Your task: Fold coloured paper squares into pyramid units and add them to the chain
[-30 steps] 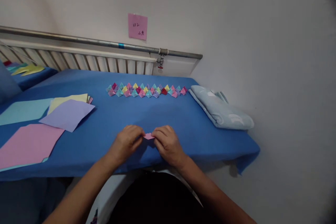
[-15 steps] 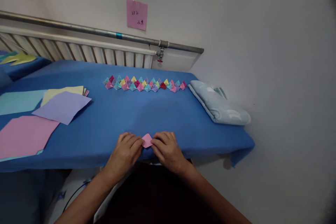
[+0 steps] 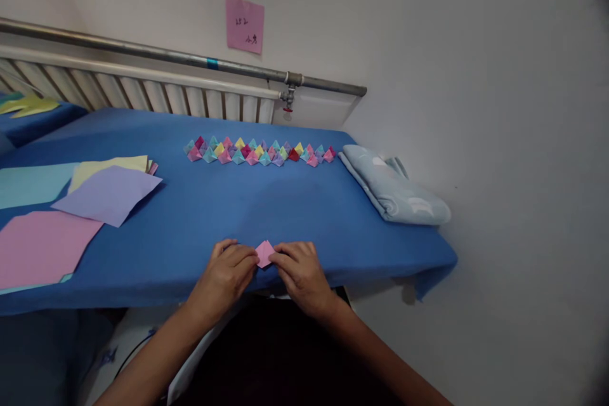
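Note:
A small folded piece of pink origami paper (image 3: 265, 254), diamond-shaped, is between my two hands close to the table's front edge. My left hand (image 3: 232, 271) pinches its left corner, fingers closed. On the opposite corner, the thumb and fingers of my right hand (image 3: 299, 269) are closed as well. Parts of the paper's sides are hidden under the fingertips. Farther back, several folded origami pieces (image 3: 246, 151) in pink, blue, yellow, purple and red stand in close rows.
Loose paper sheets lie at left: a purple sheet (image 3: 111, 193), a pink sheet (image 3: 45, 248), a light blue sheet (image 3: 33, 184) and a yellow one (image 3: 107, 168). A folded light blue cloth (image 3: 392, 187) rests at right. Behind the blue-covered table (image 3: 190, 203) are a radiator (image 3: 166, 96) and wall.
The view has shifted slightly, so everything sits a little farther left. Both hands keep their hold on the folded pink paper, with hardly any change in the fingers.

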Demonstrator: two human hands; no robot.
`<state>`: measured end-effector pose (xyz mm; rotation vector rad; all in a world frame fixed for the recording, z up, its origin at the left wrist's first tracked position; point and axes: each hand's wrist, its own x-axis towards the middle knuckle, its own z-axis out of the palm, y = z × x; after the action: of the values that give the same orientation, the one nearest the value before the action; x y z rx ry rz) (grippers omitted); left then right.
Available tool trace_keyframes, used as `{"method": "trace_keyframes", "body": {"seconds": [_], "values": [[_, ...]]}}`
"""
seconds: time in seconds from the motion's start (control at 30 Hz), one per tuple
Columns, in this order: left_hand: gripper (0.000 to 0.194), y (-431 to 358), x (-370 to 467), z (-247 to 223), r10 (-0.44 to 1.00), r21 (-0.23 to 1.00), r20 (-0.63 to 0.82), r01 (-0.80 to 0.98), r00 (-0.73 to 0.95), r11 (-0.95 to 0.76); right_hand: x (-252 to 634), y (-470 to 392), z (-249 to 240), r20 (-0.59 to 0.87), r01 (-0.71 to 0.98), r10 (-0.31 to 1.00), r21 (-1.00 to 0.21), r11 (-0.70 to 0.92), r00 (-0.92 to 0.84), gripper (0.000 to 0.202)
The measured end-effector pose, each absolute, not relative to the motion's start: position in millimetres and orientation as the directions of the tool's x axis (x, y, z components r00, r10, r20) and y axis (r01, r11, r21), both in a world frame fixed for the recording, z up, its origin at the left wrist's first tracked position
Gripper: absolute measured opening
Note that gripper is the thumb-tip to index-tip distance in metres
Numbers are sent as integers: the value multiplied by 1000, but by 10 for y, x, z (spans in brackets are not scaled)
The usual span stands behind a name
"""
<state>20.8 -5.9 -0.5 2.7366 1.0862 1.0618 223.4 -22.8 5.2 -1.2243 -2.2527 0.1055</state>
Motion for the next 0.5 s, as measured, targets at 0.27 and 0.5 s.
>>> {"method": "trace_keyframes", "body": {"seconds": [0.27,0.5], "values": [[21,-56,218,2,603,226,576,601,552,-766,2267,-211,-4,463,720,754,-297,627,-465,28],[24,-20,224,9,567,146,559,601,605,-785,2263,-209,37,428,723,746,-256,642,-511,25]]}}
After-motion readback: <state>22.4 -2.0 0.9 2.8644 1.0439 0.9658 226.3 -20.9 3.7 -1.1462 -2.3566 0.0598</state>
